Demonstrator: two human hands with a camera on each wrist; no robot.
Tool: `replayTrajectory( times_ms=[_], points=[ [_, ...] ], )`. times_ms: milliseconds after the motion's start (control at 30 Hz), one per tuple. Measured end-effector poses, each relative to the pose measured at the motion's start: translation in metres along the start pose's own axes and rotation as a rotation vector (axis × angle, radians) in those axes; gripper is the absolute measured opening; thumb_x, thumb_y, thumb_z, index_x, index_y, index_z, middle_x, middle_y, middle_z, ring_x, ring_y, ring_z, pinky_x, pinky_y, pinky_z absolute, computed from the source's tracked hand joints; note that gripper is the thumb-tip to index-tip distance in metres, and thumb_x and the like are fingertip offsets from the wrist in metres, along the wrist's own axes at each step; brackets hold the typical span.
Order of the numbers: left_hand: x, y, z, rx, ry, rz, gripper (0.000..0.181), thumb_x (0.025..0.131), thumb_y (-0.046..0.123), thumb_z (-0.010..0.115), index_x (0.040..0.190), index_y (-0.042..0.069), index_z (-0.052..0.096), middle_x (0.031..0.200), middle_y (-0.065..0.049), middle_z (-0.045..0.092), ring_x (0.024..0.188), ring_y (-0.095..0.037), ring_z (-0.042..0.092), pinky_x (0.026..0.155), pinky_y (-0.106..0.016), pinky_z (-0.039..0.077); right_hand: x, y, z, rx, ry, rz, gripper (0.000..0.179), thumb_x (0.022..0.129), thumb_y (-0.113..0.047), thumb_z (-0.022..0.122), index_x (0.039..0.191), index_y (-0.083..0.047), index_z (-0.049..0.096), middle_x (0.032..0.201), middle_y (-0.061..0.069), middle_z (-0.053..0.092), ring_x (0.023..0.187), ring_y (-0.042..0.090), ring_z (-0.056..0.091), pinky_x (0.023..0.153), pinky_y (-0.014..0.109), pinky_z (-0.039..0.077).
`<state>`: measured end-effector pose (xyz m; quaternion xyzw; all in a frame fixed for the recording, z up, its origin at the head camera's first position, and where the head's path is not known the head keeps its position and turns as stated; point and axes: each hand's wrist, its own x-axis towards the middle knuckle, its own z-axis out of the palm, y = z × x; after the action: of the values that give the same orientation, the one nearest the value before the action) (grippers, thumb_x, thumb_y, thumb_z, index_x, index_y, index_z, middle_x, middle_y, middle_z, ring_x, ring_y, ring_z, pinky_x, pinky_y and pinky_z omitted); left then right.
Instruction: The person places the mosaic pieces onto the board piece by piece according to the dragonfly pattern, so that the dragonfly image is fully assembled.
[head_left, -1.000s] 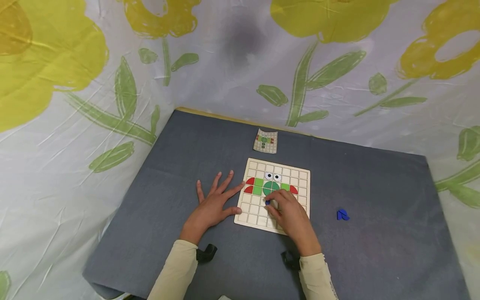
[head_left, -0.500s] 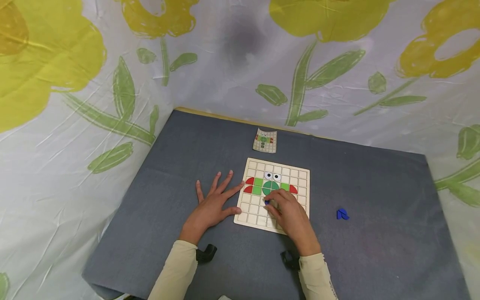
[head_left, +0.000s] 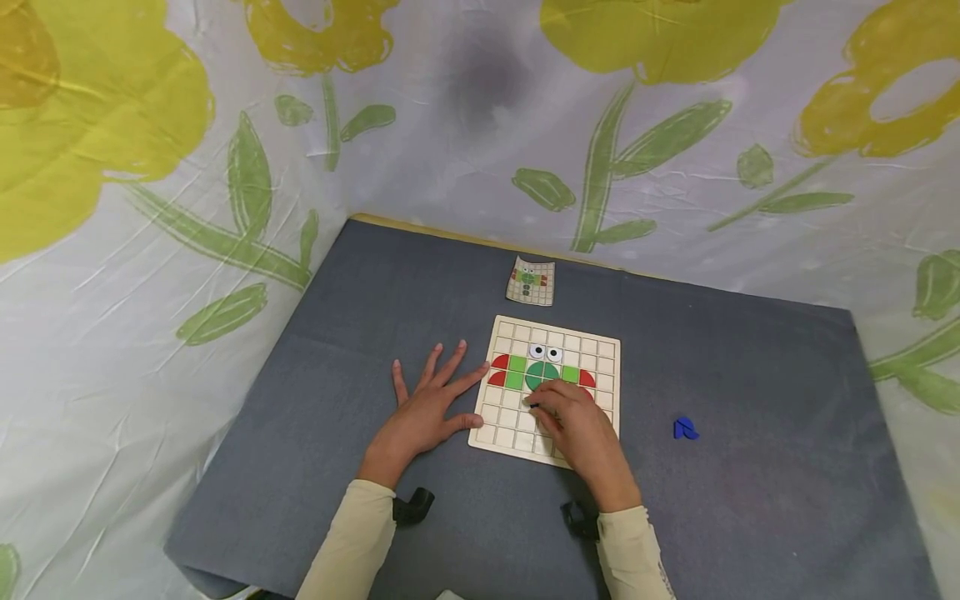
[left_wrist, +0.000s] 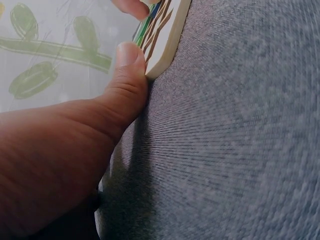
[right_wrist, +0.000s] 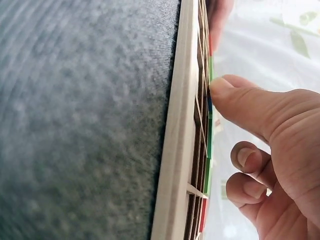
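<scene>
A square wooden grid board lies on the table with flat coloured pieces set in its cells: two eye pieces, a green circle, light green squares and red quarter-rounds. My right hand is over the lower middle of the board, thumb and finger pinching a small blue piece, mostly hidden by the fingertips, at a cell just below the green circle. My left hand rests with spread fingers at the board's left side, its thumb against the edge.
A few loose blue pieces lie on the grey tablecloth to the right. Behind the board is a small pattern card showing a similar figure. A flower-printed curtain hangs behind the table.
My right fingertips have shifted slightly over the cell, and less of the blue piece shows between them. My left hand stays in place.
</scene>
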<state>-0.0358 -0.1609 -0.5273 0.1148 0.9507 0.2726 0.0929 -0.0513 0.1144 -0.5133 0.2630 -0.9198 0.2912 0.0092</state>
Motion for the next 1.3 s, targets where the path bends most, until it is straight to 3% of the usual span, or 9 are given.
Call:
replayTrajectory(
  times_ms=[500, 767, 1000, 1067, 1167, 1300],
  points=[
    [-0.001, 0.002, -0.003, 0.015, -0.011, 0.003, 0.087, 0.088, 0.06, 0.074, 0.164, 0.039, 0.039, 0.178, -0.001, 0.012, 0.164, -0.036, -0.001, 0.113, -0.082, -0.018, 0.0, -0.002, 0.0, -0.034, -0.008, -0.008, 0.02, 0.092, -0.014, 0.085, 0.111, -0.02, 0.084, 0.116, -0.007, 0.075, 0.114, 0.016, 0.068, 0.1, 0.04, 0.057],
    [0.0, 0.0, 0.0, -0.001, -0.004, -0.003, 0.087, 0.088, 0.058, 0.075, 0.165, 0.037, 0.039, 0.178, -0.002, 0.013, 0.164, -0.037, 0.0, 0.113, -0.081, -0.02, -0.004, 0.0, -0.003, -0.039, 0.036, -0.028, 0.022, 0.091, -0.012, 0.085, 0.113, -0.017, 0.083, 0.118, -0.005, 0.074, 0.113, 0.016, 0.068, 0.097, 0.04, 0.059],
    [0.002, 0.0, 0.0, -0.013, -0.007, -0.001, 0.088, 0.087, 0.058, 0.076, 0.165, 0.038, 0.039, 0.179, -0.002, 0.012, 0.164, -0.037, -0.001, 0.112, -0.08, -0.021, -0.014, 0.014, -0.014, -0.023, 0.079, 0.04, 0.018, 0.096, -0.017, 0.082, 0.113, -0.014, 0.081, 0.118, -0.003, 0.071, 0.116, 0.02, 0.069, 0.096, 0.044, 0.059],
    [0.002, 0.001, -0.001, -0.011, -0.015, -0.006, 0.089, 0.087, 0.058, 0.076, 0.165, 0.038, 0.038, 0.179, -0.002, 0.012, 0.164, -0.037, -0.002, 0.112, -0.08, -0.021, -0.018, 0.019, -0.019, -0.007, 0.089, 0.071, 0.017, 0.098, -0.017, 0.08, 0.114, -0.014, 0.08, 0.117, -0.002, 0.071, 0.112, 0.02, 0.069, 0.094, 0.045, 0.059],
    [0.002, 0.003, -0.003, 0.006, -0.026, -0.02, 0.089, 0.087, 0.059, 0.076, 0.165, 0.04, 0.037, 0.179, -0.001, 0.01, 0.164, -0.036, -0.002, 0.113, -0.081, -0.02, -0.024, 0.027, -0.026, -0.001, 0.1, 0.126, 0.017, 0.1, -0.018, 0.077, 0.117, -0.015, 0.078, 0.115, -0.004, 0.069, 0.093, 0.018, 0.066, 0.081, 0.041, 0.058],
    [0.001, 0.003, -0.003, 0.022, -0.037, -0.032, 0.09, 0.087, 0.06, 0.075, 0.165, 0.042, 0.035, 0.179, 0.002, 0.008, 0.164, -0.035, -0.005, 0.113, -0.08, -0.02, -0.032, 0.037, -0.037, -0.021, 0.113, 0.203, 0.019, 0.102, -0.021, 0.074, 0.121, -0.016, 0.077, 0.113, -0.006, 0.067, 0.071, 0.013, 0.05, 0.061, 0.031, 0.045]
  ],
)
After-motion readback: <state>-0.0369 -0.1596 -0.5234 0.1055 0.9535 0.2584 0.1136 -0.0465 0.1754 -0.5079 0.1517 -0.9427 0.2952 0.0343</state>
